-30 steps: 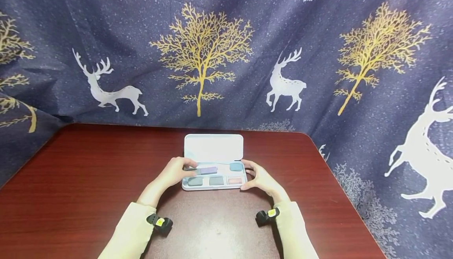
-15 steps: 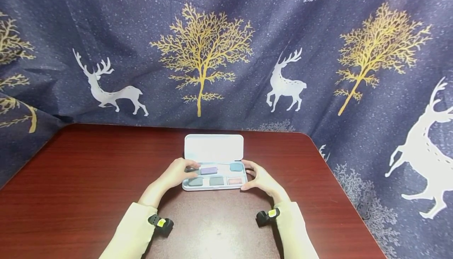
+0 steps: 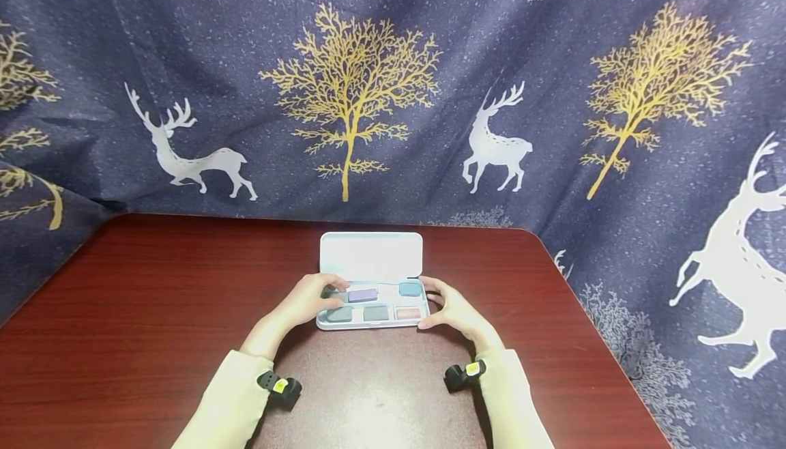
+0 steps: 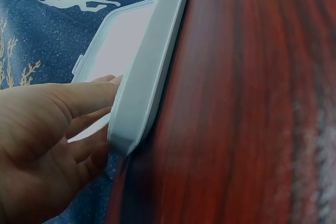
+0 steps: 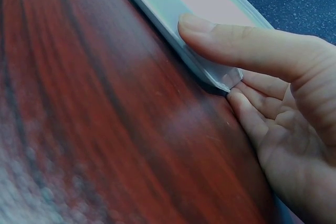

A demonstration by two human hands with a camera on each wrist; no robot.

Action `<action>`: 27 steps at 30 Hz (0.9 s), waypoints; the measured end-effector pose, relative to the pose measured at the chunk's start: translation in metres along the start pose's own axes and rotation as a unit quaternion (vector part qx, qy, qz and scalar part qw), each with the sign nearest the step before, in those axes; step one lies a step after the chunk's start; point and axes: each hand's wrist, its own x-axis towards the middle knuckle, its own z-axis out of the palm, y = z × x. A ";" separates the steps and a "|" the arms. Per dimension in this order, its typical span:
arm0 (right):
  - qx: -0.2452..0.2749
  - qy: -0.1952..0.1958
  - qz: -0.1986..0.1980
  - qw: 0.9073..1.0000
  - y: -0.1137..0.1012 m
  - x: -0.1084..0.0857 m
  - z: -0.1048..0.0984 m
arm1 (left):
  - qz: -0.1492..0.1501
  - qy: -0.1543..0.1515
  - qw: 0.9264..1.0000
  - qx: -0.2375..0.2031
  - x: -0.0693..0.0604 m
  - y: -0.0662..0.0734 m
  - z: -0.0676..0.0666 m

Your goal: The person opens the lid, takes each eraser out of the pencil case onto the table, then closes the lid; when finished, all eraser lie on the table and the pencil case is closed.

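Note:
A white hinged case (image 3: 371, 324) lies on the table with its lid (image 3: 371, 256) raised at the back. Coloured rectangular blocks sit inside in two rows, among them a purple block (image 3: 362, 295), a blue block (image 3: 409, 289) and a pink block (image 3: 408, 313). My left hand (image 3: 309, 298) reaches over the case's left end; thumb and forefinger pinch a grey-green block (image 3: 336, 295) in the back-left corner. Its other fingers are partly hidden by the case wall in the left wrist view. My right hand (image 3: 451, 310) grips the right end, thumb (image 5: 231, 43) on the front edge, fingers curled behind.
The dark red wooden table (image 3: 184, 299) extends on both sides of the case. Behind it hangs a dark blue cloth (image 3: 393, 94) printed with trees and deer. Light glares off the tabletop (image 3: 371, 415) in front.
My left fingers have lowered the grey-green block beside the purple one, which now shows more fully. During the last half second hardly anything moves. My right hand keeps its grip on the case.

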 end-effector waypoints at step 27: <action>0.006 -0.004 -0.001 1.000 0.001 0.000 0.000 | -0.024 0.004 0.999 0.022 0.001 0.000 0.001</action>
